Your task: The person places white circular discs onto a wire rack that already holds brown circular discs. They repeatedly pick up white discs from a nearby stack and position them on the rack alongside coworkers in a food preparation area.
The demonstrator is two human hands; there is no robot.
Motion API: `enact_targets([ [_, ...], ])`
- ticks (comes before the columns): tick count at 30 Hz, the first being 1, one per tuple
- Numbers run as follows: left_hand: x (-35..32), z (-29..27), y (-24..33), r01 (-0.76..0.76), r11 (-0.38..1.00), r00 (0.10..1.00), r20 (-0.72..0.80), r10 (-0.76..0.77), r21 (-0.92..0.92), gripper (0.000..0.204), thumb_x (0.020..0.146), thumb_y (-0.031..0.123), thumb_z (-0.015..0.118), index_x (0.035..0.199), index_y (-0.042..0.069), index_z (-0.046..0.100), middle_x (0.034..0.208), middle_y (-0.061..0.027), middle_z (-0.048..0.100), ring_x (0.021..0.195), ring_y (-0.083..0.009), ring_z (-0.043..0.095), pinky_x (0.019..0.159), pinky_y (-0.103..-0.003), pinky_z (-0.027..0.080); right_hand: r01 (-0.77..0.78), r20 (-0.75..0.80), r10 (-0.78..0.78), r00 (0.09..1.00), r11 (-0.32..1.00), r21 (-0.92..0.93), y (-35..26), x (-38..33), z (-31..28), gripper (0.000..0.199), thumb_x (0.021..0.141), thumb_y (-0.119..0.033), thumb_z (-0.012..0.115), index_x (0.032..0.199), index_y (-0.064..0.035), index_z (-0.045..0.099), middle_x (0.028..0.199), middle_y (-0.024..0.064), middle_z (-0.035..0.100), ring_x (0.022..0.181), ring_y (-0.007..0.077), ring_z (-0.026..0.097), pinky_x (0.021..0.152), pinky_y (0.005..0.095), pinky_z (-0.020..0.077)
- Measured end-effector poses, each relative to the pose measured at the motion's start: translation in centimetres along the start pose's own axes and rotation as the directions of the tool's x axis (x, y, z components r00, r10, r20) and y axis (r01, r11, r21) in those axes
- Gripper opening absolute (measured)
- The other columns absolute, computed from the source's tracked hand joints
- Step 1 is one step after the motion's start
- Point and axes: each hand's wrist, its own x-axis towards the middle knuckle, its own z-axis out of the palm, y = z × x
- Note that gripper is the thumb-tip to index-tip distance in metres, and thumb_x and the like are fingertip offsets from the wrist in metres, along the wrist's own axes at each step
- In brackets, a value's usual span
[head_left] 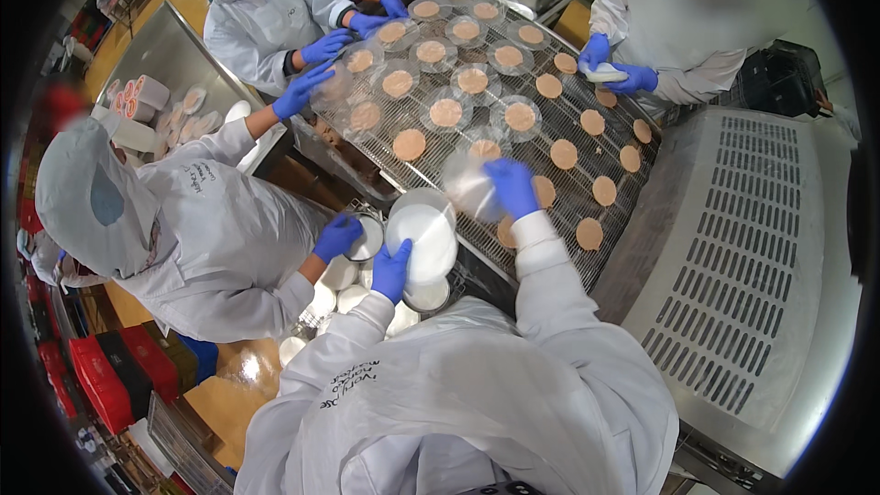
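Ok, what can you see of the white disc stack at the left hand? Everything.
The white disc stack is round and flat, smooth-looking, maybe plastic or paper, with a more translucent edge toward the top; its layers can't be counted. Its broad face is turned up to the camera. The left hand holds its left side, thumb over the face. It sits left of the wire-mesh conveyor; contact underneath is unclear.

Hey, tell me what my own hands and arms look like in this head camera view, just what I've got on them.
Your left hand and right hand each wear a plain blue, close-fitting glove. Both arms are covered by long, loose, creased white sleeves reaching down to the gloves. I can't make out any markings on the sleeves.
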Motion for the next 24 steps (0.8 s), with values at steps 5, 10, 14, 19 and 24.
enact_targets([
  [5,-0.8,-0.7,-0.8,0.071,0.997,0.997,-0.040,-0.072,-0.022,0.051,0.083,0.024,0.065,0.121,-0.006,0.048,0.110,-0.0147,0.059,0.094,-0.0217,0.059,0.080,-0.031,0.049,0.393,-0.345,-0.700,0.626,0.664,-0.636,2.4,8.4,-13.5,0.024,0.084,-0.013,0.052,0.105,-0.0039,0.062,0.098,0.0158,0.065,0.088,0.0269,0.063,0.076,0.0348,0.0499],
  [10,-1.4,-0.1,0.3,0.096,0.994,0.995,-0.007,-0.096,-0.056,0.051,0.083,0.025,0.065,0.121,-0.006,0.048,0.110,-0.0149,0.059,0.093,-0.0214,0.059,0.079,-0.030,0.049,0.251,0.053,-0.633,0.772,0.227,-0.941,6.6,9.7,-9.4,0.041,0.086,-0.014,0.047,0.125,-0.0047,0.047,0.117,0.0193,0.057,0.108,0.0327,0.053,0.093,0.0419,0.0398],
  [14,-1.3,-0.5,1.4,0.083,0.996,0.997,0.015,-0.082,-0.039,0.051,0.084,0.025,0.064,0.120,-0.007,0.048,0.109,-0.0148,0.059,0.093,-0.0207,0.059,0.079,-0.031,0.048,0.360,0.108,-0.428,0.897,0.568,-0.740,4.4,2.9,-4.4,0.031,0.087,-0.006,0.041,0.113,-0.0085,0.058,0.115,0.0182,0.057,0.108,0.0325,0.053,0.093,0.0405,0.0399],
  [19,-1.0,-2.1,0.1,0.062,0.997,0.998,-0.027,-0.064,-0.045,0.051,0.084,0.025,0.063,0.120,-0.007,0.048,0.109,-0.0150,0.059,0.093,-0.0213,0.059,0.080,-0.031,0.048,0.110,-0.125,-0.191,0.974,0.872,-0.478,7.2,-0.6,-4.9,0.024,0.084,-0.005,0.047,0.102,-0.0052,0.062,0.111,0.0168,0.060,0.107,0.0300,0.054,0.093,0.0406,0.0393],
  [24,-2.3,0.1,0.6,0.101,0.990,0.995,0.015,-0.100,-0.096,0.052,0.083,0.025,0.064,0.121,-0.007,0.047,0.110,-0.0154,0.058,0.095,-0.0213,0.058,0.081,-0.031,0.048,0.083,-0.178,-0.506,0.844,0.452,-0.888,9.8,9.7,-16.7,0.032,0.088,-0.010,0.042,0.115,-0.0009,0.055,0.114,0.0238,0.056,0.107,0.0358,0.054,0.093,0.0386,0.0411],
])
